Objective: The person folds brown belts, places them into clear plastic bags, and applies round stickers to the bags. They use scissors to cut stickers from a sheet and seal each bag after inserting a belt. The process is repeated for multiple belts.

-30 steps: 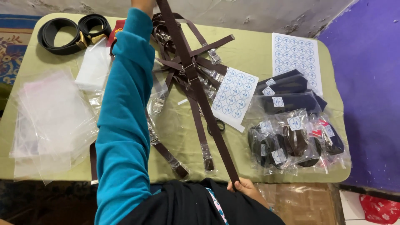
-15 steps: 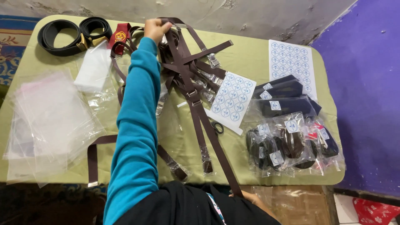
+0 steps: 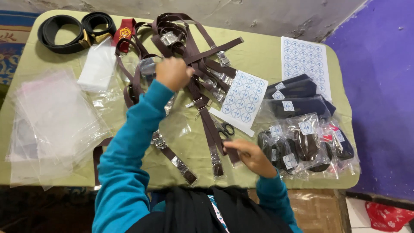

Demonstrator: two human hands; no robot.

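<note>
1. Bench (image 3: 267, 56): olive-green cloth top, carrying everything listed below.

2. Heap of clear plastic bags (image 3: 51, 125): lay flat at the bench's left side, well apart from both hands.

3. Bundle of brown straps (image 3: 189, 47): tangled at the far middle of the bench, with metal clips wrapped in clear film. Several straps ran from the tangle toward the near edge.

4. Held brown strap (image 3: 211, 125): long axis ran from the far tangle, slanting down and rightward to the near edge. It lay stretched between the two hands, one at each end of the visible run.

5. Bagged dark goods (image 3: 306, 142): a cluster of sealed packets with round labels at the right, just beside the right hand.

6. Two sticker sheets: one (image 3: 241, 101) lay just right of the held strap, one (image 3: 304, 60) farther right.

7. Black belts (image 3: 64, 32): coiled at the far left corner, near a red cloth piece (image 3: 123, 34).

8. Left hand (image 3: 172, 73): closed in a fist on the strap's upper part, close to the tangle; teal sleeve. It was nearer the bundle.

9. Right hand (image 3: 252, 157): fingers pinched shut on the strap's lower end at the near edge, by the packets.

10. Scissors (image 3: 224, 128): lay on the bench between the strap and the nearer sticker sheet.
</note>
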